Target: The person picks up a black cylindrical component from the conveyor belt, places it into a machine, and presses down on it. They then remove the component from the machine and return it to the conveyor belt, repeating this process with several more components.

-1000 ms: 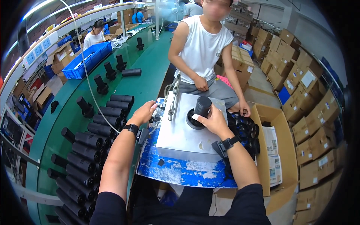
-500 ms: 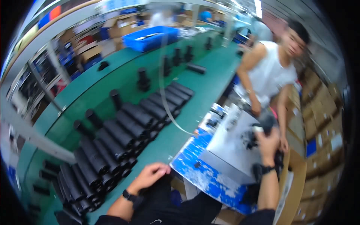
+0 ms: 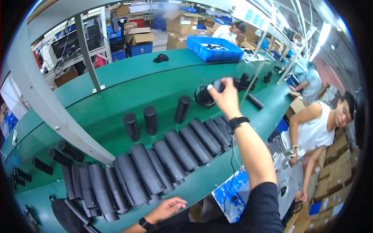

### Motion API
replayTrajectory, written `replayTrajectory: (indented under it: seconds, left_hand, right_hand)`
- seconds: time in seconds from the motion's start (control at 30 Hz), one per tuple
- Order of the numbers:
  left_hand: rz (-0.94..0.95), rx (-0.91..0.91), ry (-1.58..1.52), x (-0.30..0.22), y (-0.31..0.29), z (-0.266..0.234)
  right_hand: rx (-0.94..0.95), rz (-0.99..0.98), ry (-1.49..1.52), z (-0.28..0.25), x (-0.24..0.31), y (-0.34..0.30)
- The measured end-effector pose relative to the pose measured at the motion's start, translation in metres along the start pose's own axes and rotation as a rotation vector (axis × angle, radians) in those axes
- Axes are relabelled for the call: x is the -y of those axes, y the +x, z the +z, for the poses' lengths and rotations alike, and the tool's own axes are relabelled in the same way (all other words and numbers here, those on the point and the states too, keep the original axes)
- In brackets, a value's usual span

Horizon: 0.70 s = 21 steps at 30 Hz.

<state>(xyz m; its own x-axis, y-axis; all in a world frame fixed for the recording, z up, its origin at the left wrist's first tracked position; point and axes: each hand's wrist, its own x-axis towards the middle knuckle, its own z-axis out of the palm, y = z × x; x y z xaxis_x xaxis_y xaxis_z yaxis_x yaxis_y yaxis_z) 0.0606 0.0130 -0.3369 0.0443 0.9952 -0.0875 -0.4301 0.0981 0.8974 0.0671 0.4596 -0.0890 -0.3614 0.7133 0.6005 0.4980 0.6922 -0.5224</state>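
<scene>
A long, green-topped workbench (image 3: 116, 97) spread across the view, bearing a pile of black, partly ribbed cylinders (image 3: 147, 169) along its near side and a blue, rectangular plastic bin (image 3: 221, 55) toward its far side. Behind the pile, 3 black, upright cylinders (image 3: 150, 121) stood apart. To their right was a black cylindrical part with a broad, round flange (image 3: 203, 98), clamped between the thumb and fingers of the right hand (image 3: 225, 97); whether it touched the bench was unclear. The left hand (image 3: 168, 207) was empty, fingers loosely curled, near the pile's lower ends. A leftward swing could have toppled an upright cylinder; the 1-handed grip might have slipped if the flange caught.
</scene>
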Motion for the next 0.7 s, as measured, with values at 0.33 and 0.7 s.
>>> replayTrajectory:
  seconds: [0.33, 0.7]
  left_hand:
    - [-0.049, 0.069, -0.153, 0.008, 0.005, -0.015]
    - [0.043, 0.119, 0.007, 0.007, 0.018, -0.009]
  right_hand:
    - [0.313, -0.085, -0.108, 0.114, -0.029, 0.014]
    - [0.495, -0.303, -0.093, 0.061, 0.019, -0.015]
